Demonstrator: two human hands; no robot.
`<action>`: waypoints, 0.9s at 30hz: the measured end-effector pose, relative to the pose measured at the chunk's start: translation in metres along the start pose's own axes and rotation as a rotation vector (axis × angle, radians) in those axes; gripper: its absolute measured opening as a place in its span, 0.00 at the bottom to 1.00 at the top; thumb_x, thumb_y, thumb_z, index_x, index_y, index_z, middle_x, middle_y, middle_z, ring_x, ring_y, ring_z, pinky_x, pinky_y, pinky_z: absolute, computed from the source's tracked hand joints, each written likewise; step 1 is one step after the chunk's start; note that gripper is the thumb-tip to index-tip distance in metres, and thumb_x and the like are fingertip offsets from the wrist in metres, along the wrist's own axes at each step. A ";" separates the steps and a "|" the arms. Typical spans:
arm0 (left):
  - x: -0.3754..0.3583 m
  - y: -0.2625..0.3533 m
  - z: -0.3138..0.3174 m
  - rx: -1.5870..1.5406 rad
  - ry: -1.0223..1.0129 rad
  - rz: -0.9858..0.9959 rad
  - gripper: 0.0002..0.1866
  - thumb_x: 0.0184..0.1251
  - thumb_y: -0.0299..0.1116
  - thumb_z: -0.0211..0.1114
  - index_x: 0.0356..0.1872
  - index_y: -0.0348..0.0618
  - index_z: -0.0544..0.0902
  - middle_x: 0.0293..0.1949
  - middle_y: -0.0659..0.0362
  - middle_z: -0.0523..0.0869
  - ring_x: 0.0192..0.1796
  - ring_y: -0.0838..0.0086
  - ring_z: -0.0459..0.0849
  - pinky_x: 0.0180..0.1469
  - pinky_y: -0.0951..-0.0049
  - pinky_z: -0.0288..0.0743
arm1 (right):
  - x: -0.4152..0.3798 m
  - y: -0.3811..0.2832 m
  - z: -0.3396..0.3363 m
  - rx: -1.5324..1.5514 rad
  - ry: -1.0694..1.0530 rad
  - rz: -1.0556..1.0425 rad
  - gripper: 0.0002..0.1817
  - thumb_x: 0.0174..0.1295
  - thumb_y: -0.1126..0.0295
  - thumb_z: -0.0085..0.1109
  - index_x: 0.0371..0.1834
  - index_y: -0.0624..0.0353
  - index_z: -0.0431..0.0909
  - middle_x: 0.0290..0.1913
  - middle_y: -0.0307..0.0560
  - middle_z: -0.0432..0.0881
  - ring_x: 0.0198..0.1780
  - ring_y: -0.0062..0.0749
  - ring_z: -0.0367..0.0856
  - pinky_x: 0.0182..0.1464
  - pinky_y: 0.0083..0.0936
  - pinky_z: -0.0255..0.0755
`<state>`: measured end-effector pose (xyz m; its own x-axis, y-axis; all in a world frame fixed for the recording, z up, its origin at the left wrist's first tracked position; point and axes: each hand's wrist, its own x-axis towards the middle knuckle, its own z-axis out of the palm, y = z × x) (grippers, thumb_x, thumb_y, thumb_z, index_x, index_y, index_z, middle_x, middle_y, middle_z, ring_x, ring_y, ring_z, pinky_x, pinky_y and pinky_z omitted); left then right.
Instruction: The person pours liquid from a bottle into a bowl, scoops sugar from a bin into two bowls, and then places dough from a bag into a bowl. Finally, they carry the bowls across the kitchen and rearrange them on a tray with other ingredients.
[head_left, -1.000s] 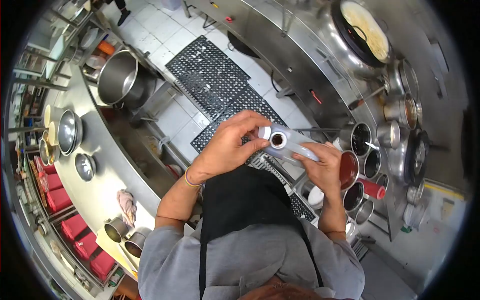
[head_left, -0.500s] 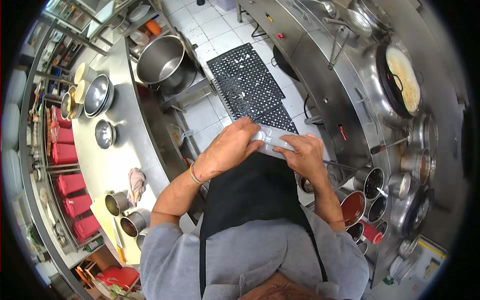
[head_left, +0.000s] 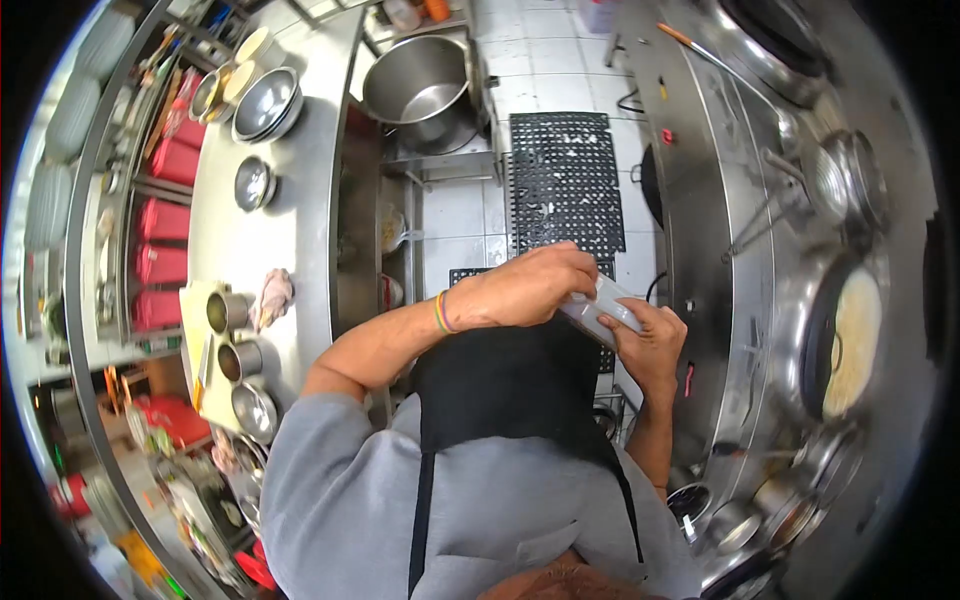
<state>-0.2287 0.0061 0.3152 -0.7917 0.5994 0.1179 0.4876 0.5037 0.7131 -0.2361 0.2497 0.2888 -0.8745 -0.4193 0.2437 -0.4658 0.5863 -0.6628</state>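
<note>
Container (head_left: 588,318) of translucent plastic, smooth and elongated, is held tilted beside the black apron (head_left: 505,385). The left hand (head_left: 535,285) is clamped on its upper end (a multicoloured band circles that wrist); the right hand (head_left: 652,340) is closed on the opposite end. Perforated matting (head_left: 565,180) covers floor tiles. Rounded, glossy metal bowls (head_left: 265,105) rest on the worktop (head_left: 305,215).
</note>
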 end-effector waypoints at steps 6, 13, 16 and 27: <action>0.058 0.008 0.008 0.080 0.147 -0.267 0.15 0.55 0.19 0.67 0.46 0.34 0.84 0.43 0.49 0.83 0.49 0.51 0.82 0.54 0.59 0.78 | 0.048 0.043 -0.026 -0.025 -0.080 -0.032 0.14 0.48 0.59 0.79 0.33 0.54 0.88 0.24 0.47 0.85 0.24 0.44 0.79 0.32 0.38 0.69; 0.077 -0.009 0.013 0.168 0.351 -0.702 0.14 0.64 0.34 0.70 0.37 0.29 0.82 0.37 0.43 0.83 0.43 0.44 0.85 0.48 0.52 0.81 | 0.115 0.064 -0.015 -0.056 -0.204 -0.228 0.12 0.51 0.61 0.76 0.33 0.53 0.87 0.26 0.46 0.87 0.26 0.43 0.82 0.33 0.37 0.67; 0.070 -0.018 0.023 0.180 0.492 -0.844 0.14 0.65 0.34 0.69 0.36 0.29 0.82 0.37 0.42 0.83 0.43 0.44 0.85 0.48 0.52 0.81 | 0.140 0.058 0.000 -0.076 -0.314 -0.316 0.12 0.50 0.61 0.77 0.33 0.53 0.87 0.25 0.47 0.86 0.25 0.44 0.82 0.33 0.38 0.68; -0.057 -0.037 0.016 0.271 0.745 -0.704 0.14 0.52 0.22 0.68 0.42 0.35 0.82 0.43 0.50 0.80 0.52 0.55 0.80 0.54 0.60 0.77 | 0.204 -0.015 0.101 0.120 -0.735 -0.559 0.13 0.49 0.62 0.80 0.33 0.56 0.88 0.24 0.53 0.85 0.27 0.48 0.86 0.32 0.38 0.75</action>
<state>-0.1961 -0.0371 0.2712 -0.9088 -0.3677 0.1974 -0.1757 0.7662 0.6181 -0.3943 0.0849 0.2768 -0.2033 -0.9768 0.0669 -0.7406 0.1087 -0.6631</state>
